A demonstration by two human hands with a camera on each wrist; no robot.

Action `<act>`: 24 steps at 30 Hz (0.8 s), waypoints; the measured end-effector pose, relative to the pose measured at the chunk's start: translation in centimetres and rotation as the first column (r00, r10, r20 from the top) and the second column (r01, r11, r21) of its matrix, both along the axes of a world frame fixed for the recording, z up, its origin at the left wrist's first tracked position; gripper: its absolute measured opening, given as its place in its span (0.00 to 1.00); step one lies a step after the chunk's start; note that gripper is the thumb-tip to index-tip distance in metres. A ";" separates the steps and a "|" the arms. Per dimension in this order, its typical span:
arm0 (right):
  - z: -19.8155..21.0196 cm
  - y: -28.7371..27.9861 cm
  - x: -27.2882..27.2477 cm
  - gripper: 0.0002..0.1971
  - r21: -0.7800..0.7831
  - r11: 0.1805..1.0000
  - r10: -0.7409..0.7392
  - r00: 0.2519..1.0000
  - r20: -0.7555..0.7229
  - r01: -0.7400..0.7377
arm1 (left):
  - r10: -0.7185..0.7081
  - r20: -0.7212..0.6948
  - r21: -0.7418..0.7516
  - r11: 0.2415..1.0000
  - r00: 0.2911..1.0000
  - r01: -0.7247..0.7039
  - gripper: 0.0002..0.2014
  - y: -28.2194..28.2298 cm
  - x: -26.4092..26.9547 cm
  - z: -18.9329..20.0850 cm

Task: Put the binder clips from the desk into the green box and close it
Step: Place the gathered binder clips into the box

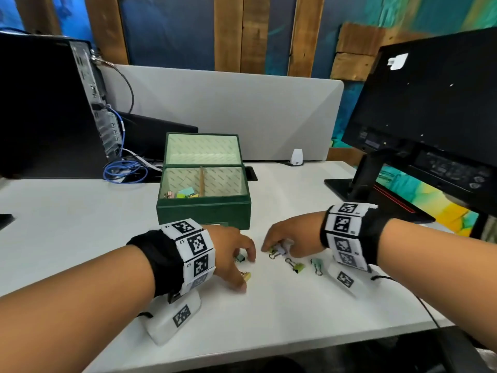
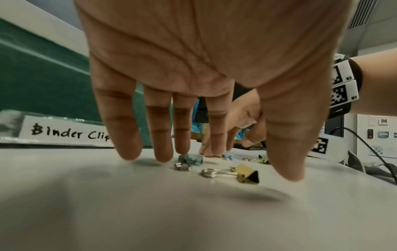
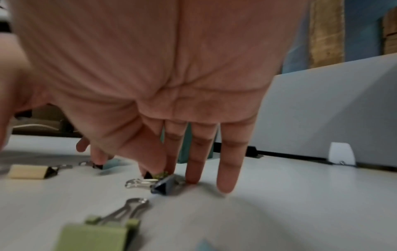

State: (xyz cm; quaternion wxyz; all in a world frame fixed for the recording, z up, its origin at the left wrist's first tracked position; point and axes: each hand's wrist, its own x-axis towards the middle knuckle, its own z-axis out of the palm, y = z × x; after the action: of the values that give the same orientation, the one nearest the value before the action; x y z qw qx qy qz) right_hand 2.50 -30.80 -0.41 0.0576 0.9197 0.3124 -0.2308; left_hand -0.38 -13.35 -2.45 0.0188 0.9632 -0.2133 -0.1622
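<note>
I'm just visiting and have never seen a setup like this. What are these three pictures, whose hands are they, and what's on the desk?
No machine here: a person wears three cameras. One sits on the head, looking down; one on each wrist looks along the palm. The left hand reaches, fingers spread, over a teal clip and a yellow clip, gripping neither. The right hand has its fingertips on a bluish clip; whether it grips is unclear. A green clip lies loose. The green box stands open behind, with clips in its left compartment.
</note>
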 end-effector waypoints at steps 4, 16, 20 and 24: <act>0.6 -2.6 -0.3 0.26 0.026 0.992 -0.123 0.991 -0.049 0.125 | 0.009 0.018 0.015 1.000 1.000 -0.010 0.33 -0.4 0.2 0.0; -1.6 -2.8 0.0 0.36 -0.005 0.977 -0.212 0.974 -0.081 0.212 | 0.019 0.033 0.092 0.995 0.999 -0.022 0.27 -1.1 0.8 -1.0; -2.0 -1.9 0.3 0.24 0.101 0.980 -0.165 0.985 -0.054 0.170 | -0.004 0.064 0.078 0.997 0.998 -0.001 0.18 -0.9 0.9 -0.9; -2.2 -1.6 0.8 0.18 0.157 0.973 -0.163 0.985 -0.048 0.168 | -0.012 0.029 0.065 0.998 0.999 0.010 0.15 -0.2 1.2 -0.8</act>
State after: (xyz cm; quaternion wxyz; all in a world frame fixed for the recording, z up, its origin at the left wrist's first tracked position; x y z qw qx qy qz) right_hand 3.26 -32.45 -2.62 -0.0416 0.9400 0.2532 -0.2249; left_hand 0.84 -13.57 -3.23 -0.0166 0.9644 -0.2136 -0.1548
